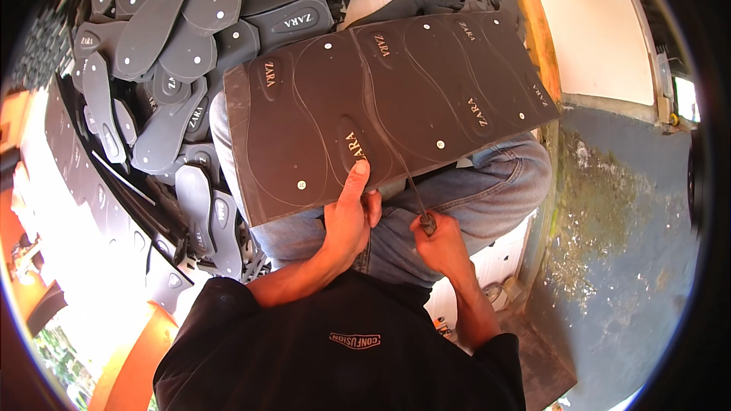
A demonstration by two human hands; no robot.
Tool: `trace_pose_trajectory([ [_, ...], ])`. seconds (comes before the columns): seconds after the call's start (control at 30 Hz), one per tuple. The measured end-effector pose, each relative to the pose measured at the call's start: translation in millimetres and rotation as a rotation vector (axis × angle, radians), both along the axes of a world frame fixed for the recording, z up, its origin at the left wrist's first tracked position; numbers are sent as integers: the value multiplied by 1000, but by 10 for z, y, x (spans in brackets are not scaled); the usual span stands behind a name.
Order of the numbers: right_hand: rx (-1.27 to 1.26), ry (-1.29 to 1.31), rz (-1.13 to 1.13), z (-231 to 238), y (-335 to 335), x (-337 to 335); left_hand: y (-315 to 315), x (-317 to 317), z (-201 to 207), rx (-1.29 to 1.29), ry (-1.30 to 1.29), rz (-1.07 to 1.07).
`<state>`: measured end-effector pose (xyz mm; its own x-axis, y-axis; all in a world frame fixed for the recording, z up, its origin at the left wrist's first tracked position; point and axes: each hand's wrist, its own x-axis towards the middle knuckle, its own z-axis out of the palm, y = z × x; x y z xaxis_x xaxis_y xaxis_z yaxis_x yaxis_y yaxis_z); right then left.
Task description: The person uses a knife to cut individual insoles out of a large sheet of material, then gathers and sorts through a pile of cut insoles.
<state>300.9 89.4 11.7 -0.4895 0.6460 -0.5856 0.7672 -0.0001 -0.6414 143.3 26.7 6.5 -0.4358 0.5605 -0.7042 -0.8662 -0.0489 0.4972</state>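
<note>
A black foam sheet (289, 129) printed with several shoe-sole outlines, pale lettering and white dots lies tilted across my lap. My left hand (347, 221) grips its near edge, thumb pressed on top and the other fingers partly hidden below. In my right hand (444, 247) is a thin-bladed knife (416, 196), the fist closed round its dark handle. Its narrow blade points away from me and meets the sheet's near edge, right of my left thumb. From there a curved slit runs between two outlines to the far edge.
Cut black soles (171, 23) are heaped beyond and left of the sheet. Another printed sheet (80, 160) lies at the far left. My jeans-clad legs (495, 183) are folded beneath the work. On the right are a wooden edge (542, 38) and a stained blue-grey floor (624, 243).
</note>
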Motion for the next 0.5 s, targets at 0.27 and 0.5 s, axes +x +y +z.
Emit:
trace_pose_trajectory([
  [0.27,23,-72,-1,-105,64,-253,-12,4,-71,18,-8,19],
  [0.5,85,-11,32,-262,120,-424,-41,28,-145,55,-42,33],
])
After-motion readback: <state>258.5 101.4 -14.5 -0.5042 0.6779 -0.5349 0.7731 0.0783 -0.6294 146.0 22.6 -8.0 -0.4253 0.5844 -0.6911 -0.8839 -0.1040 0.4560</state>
